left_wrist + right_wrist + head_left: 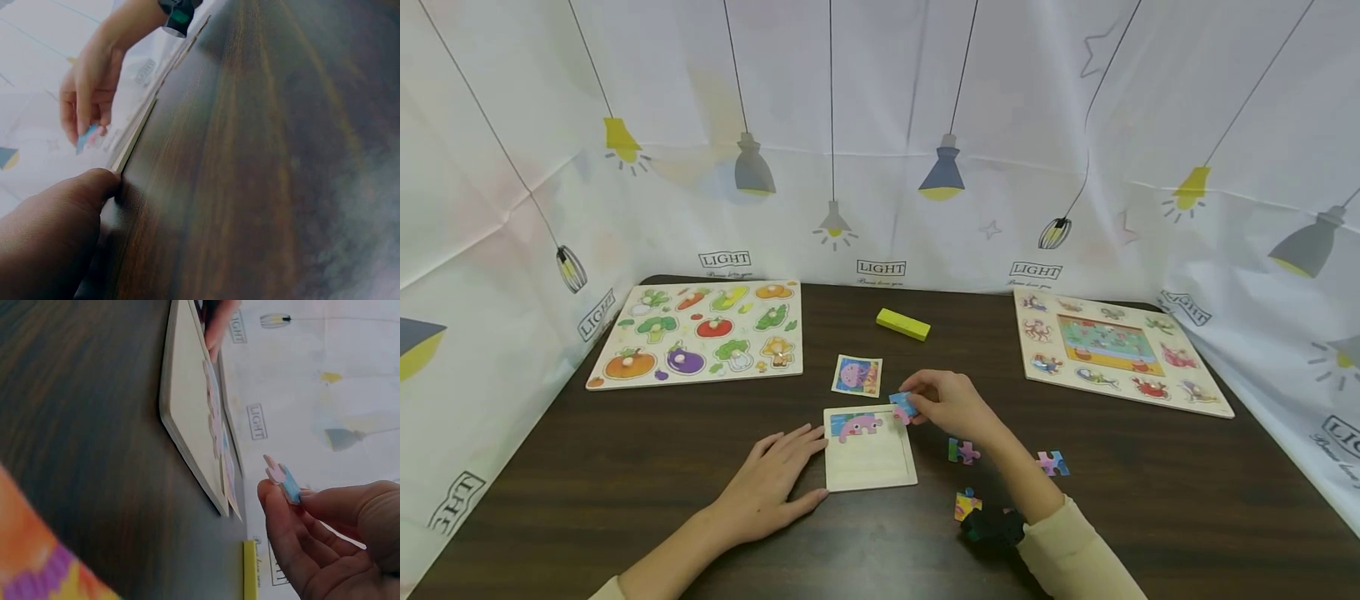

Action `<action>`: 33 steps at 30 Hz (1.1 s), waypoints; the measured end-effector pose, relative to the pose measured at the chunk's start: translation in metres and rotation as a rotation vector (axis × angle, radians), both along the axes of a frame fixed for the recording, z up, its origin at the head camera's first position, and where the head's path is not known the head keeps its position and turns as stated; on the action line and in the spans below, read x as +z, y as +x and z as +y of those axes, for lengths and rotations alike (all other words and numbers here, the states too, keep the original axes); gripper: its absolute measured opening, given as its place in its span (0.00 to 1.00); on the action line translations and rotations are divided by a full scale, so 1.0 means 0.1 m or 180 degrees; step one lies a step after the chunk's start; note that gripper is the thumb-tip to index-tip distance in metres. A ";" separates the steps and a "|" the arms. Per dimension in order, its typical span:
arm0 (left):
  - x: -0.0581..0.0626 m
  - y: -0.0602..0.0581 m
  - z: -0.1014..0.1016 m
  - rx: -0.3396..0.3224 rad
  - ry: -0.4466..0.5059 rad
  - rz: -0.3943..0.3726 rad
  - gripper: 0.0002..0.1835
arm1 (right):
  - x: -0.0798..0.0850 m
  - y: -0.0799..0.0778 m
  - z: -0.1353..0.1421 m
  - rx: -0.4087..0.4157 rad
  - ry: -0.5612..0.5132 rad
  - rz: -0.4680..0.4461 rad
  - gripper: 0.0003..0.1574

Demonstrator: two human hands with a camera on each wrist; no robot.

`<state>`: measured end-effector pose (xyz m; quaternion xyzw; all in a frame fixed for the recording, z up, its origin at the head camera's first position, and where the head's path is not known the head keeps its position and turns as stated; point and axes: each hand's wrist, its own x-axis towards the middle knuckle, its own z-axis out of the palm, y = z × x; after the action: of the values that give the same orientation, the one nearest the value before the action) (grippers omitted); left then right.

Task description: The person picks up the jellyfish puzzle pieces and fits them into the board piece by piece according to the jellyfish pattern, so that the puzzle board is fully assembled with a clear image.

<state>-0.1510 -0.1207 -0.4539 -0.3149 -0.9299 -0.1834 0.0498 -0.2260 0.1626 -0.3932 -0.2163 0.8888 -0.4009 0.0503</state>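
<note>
Nearest on the dark wooden bench, a dark wrist device hangs by the right sleeve, partly hiding the things behind it; just past it lies a mostly yellow puzzle piece. The left hand lies palm down, its fingers extended and not gripping, thumb and fingertips touching the left edge of a pale square puzzle tray. A pink-and-green piece and a pink-and-blue piece rest on the bench to the tray's right. Joined pieces fill the tray's upper left, showing a pink creature's face on blue. Over its upper right corner, the right hand pinches a blue-and-pink piece between thumb and fingers, held clear of the tray in the right wrist view. Just beyond is a small picture card, then a yellow block, with a vegetable puzzle board to the left and a sea-animal board to the right. Behind everything hangs a lamp-printed cloth.
</note>
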 end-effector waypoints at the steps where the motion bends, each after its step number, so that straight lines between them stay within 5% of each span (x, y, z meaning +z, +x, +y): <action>1: 0.00 0.00 0.00 0.0000 0.0003 -0.0005 0.34 | -0.01 0.00 -0.03 0.0006 0.0007 0.0008 0.08; 14: -0.01 -0.01 0.00 -0.0012 -0.0004 -0.0037 0.34 | -0.09 0.03 -0.18 -0.0002 0.0313 0.0229 0.05; 33: 0.00 0.00 0.00 -0.0026 0.0064 0.0107 0.34 | -0.20 0.03 -0.24 -0.0387 0.0426 0.0068 0.04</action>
<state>-0.1514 -0.1208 -0.4540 -0.3213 -0.9257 -0.1877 0.0679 -0.2234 0.1387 -0.4135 -0.1624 0.9256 -0.3406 0.0308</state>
